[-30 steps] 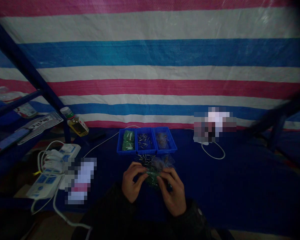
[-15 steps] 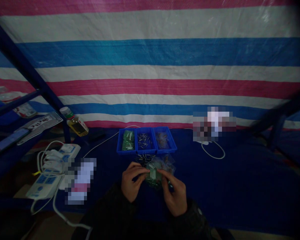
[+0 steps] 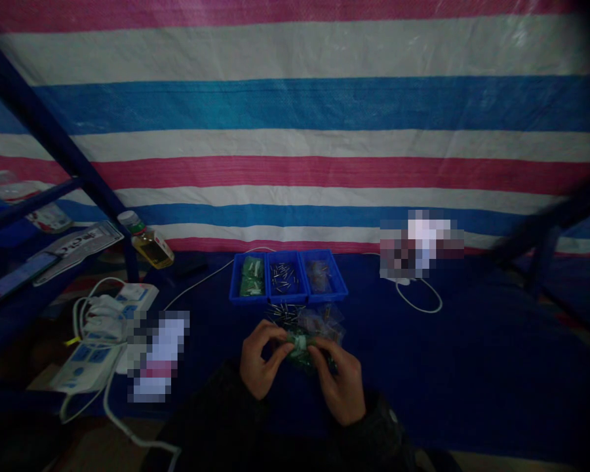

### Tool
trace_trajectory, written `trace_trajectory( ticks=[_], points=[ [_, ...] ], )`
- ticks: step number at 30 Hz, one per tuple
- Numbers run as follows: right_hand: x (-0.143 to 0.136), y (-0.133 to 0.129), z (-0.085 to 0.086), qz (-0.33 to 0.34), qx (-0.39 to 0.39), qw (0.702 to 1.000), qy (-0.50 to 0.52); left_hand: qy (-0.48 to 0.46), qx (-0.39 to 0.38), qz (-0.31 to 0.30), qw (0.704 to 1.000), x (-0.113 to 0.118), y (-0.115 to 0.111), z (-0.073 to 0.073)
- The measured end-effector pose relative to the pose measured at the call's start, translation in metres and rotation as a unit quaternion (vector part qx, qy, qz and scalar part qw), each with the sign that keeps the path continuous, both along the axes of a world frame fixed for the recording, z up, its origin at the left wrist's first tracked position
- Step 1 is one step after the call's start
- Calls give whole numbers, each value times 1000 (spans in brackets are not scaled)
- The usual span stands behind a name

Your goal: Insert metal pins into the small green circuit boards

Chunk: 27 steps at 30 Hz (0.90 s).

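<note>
I see one small green packet (image 3: 301,341) in the air between two hands, near the front of the blue table (image 3: 447,373). The left hand (image 3: 259,360) pinches its left end between thumb and fingers, and the right hand (image 3: 340,381) pinches its right end, so the packet lies exactly between both grips. Below it is a green heap (image 3: 302,360); how many pieces, I cannot count from here. Just beyond are one pile of metal pins (image 3: 281,313) and, to its right, one group of clear bags (image 3: 327,318), also uncountable for me. Behind these, three blue trays (image 3: 248,301) stand in one row, touching: green packets, loose pins, brownish bags. Farther left I find one bottle of yellow liquid (image 3: 152,249), leaning.
</note>
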State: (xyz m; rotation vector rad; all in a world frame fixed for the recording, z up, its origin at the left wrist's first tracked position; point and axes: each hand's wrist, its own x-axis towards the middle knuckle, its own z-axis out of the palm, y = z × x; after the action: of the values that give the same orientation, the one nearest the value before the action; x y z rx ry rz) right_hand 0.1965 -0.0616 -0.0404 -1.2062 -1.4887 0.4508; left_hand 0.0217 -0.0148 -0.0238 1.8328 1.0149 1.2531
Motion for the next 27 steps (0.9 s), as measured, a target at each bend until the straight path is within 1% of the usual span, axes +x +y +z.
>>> trace_trajectory(
  ticks=[4, 6, 8, 11, 13, 17, 20, 23, 27],
  points=[
    [0, 0, 3, 13, 4, 1000, 6, 9, 33, -30, 999, 0, 3, 1],
    [1, -1, 6, 17, 11, 1000, -4, 8, 58, -35, 998, 0, 4, 1],
    [1, -1, 9, 10, 16, 1000, -16, 13, 77, -22, 997, -1, 4, 1],
    [1, -2, 8, 14, 10, 1000, -17, 29, 88, 14, 996, -2, 3, 0],
    [1, -2, 7, 27, 8, 1000, -10, 30, 72, 13, 997, -3, 2, -1],
    [2, -3, 11, 45, 5, 999, -2, 4, 10, -36, 999, -4, -1, 0],
    [4, -4, 17, 59, 7, 998, -3, -12, 5, -49, 999, -4, -2, 4],
    [3, -3, 17, 58, 11, 998, 1, -9, 16, -43, 999, -2, -2, 6],
    [-1, 0, 5, 16, 4, 999, 27, -15, -11, 11, 1000, 2, -3, 1]
  ],
)
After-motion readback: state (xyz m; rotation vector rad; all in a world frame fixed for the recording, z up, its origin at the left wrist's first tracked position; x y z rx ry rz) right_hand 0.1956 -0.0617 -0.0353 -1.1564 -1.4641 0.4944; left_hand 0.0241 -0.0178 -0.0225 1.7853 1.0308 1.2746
